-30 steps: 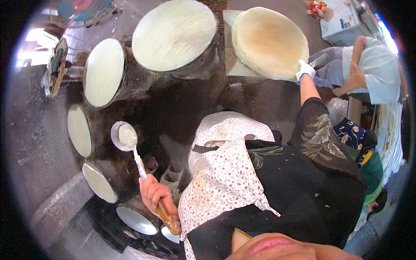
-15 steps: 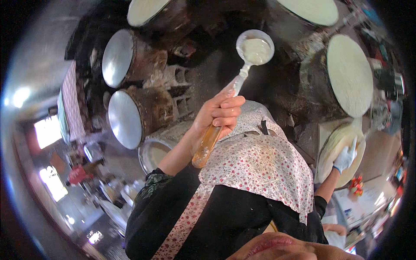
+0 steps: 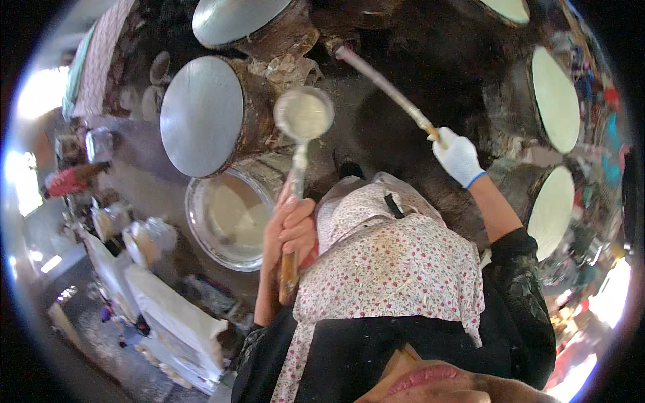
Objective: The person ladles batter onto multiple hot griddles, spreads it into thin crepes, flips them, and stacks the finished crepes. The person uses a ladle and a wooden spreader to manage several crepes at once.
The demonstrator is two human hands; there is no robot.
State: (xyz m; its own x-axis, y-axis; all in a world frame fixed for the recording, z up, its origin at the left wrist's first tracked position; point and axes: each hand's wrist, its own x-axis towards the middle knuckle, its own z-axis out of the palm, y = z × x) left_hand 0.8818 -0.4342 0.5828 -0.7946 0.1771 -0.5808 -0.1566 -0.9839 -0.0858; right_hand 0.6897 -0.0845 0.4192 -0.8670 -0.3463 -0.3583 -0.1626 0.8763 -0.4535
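Observation:
My bare left hand (image 3: pixel 295 225) is wrapped round the handle of a long ladle (image 3: pixel 306 115). Pale batter fills its bowl, held up beside a wide bucket (image 3: pixel 191 221) with more batter inside. My right hand (image 3: pixel 459 160), in a white glove with a blue cuff, grips the wooden handle of a long, thin, pale blade-like tool (image 3: pixel 384 89). It points away to the upper left, over the dark space in front of me; whether it is flat or round I cannot tell.
Bare grey round griddles (image 3: pixel 201 117) stand on dark stoves at the left. Those at the right (image 3: pixel 556 101) carry a pale layer; another coated one (image 3: pixel 552 211) is nearer my right arm. White-covered tables (image 3: pixel 175 316) stand at the lower left.
The ladle has moved left, close to the bucket. My right hand has come away from the pale round sheet at the right and now holds the long tool. My view has turned left.

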